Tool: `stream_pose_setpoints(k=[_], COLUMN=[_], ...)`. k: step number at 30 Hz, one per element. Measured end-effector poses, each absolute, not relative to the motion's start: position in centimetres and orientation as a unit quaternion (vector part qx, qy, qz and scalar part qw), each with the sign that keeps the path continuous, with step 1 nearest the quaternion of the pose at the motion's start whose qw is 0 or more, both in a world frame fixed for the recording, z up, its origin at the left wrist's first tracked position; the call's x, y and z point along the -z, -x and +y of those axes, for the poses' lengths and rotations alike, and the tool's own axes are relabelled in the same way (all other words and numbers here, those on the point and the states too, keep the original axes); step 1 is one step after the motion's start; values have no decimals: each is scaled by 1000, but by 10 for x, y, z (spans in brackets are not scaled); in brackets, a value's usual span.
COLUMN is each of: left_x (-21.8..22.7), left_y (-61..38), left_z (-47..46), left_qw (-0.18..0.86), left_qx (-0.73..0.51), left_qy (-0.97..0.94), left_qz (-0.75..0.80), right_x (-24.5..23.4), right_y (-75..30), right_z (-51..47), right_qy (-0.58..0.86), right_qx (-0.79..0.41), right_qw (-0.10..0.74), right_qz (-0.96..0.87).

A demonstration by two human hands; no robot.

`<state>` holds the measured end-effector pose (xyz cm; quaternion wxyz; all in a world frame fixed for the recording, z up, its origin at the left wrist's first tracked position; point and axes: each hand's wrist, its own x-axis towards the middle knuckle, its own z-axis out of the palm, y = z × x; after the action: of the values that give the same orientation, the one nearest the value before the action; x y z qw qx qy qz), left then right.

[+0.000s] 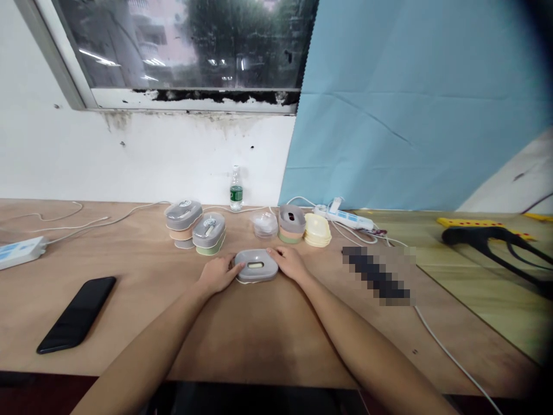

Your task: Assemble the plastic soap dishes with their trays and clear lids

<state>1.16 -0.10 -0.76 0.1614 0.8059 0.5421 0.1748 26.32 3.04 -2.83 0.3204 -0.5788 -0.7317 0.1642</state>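
Observation:
In the head view a grey-lidded food container (256,257) with a rounded rectangular shape lies flat on the table in front of me. A pale strip shows in the oval recess of its lid, and a cream edge sticks out below. My left hand (218,274) grips its left end, thumb along the near corner. At the opposite end, my right hand (290,263) presses its fingers on the lid's right edge. Just behind stand a grey-topped stack of containers (184,214) and a shorter one with a green base (209,230).
Behind my right hand are clear bowls (264,225), a stack of grey, orange and green parts (291,222), and yellow bowls (317,230). A water bottle (235,190) stands by the wall. A phone (78,314) lies left; power strips (349,219) and cables line the back.

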Motion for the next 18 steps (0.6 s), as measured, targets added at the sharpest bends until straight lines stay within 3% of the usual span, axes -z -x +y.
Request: stream_pose_setpoints(k=[18], left_x=[8], left_y=[-7], left_z=[-1], left_qw=[172], left_qx=[-212], left_qy=[-816], left_qz=[510], right_x=[28], right_y=[-262], right_z=[27], right_qy=[618], right_qx=[-120], right_qw=[273], right_qz=[-727])
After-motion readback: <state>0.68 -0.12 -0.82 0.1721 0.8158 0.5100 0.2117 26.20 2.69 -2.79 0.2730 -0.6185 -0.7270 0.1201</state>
